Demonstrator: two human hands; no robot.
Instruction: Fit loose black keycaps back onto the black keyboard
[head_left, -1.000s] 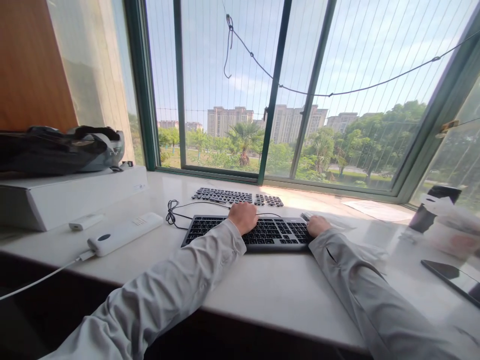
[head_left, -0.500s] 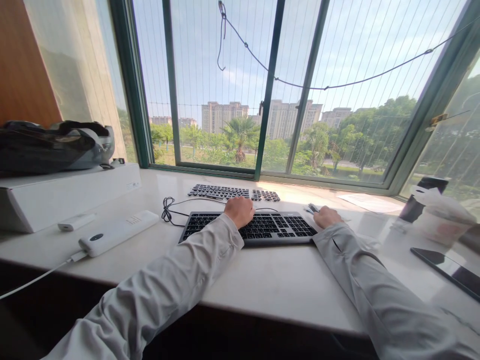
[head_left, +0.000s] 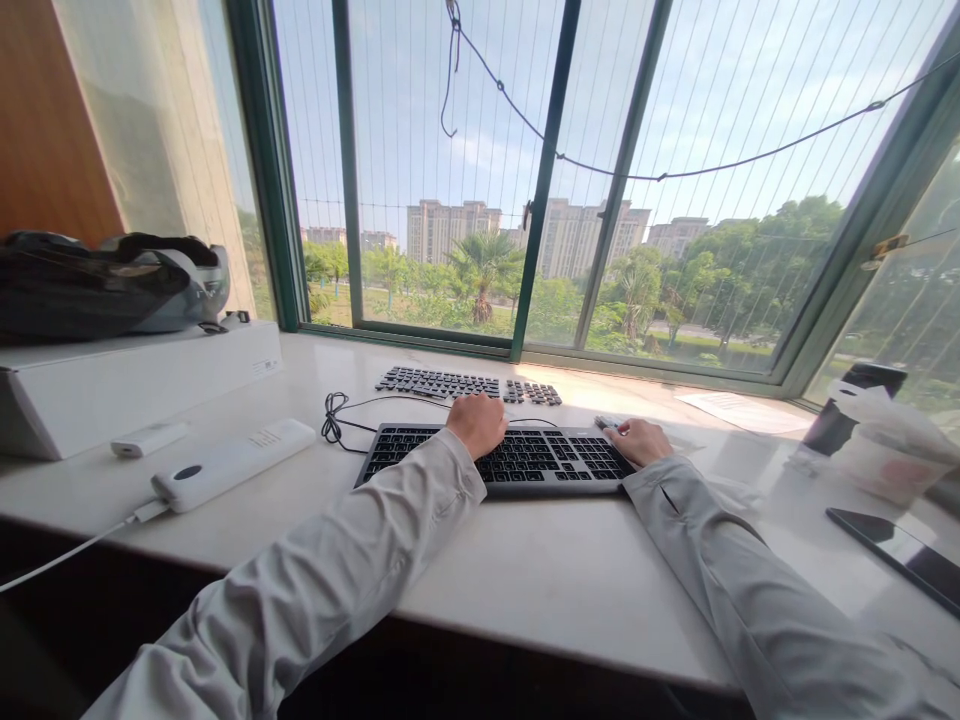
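Behind the desk's (head_left: 525,560) front edge, a keyboard (head_left: 551,462)
Left hand (head_left: 477,424) curled over it, right hand (head_left: 640,441) at its right end; grips unclear.

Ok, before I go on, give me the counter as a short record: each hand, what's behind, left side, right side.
Left hand: over the upper middle of a dark grey keyboard with black keys; grip unclear
Right hand: at the keyboard's right end, beside a small greyish item; holding unclear
Behind keyboard: rows of black keycaps
Left side: coiled thin black cable; long white device; white rectangular box under dark gear
Right side: flat black device with a glossy face
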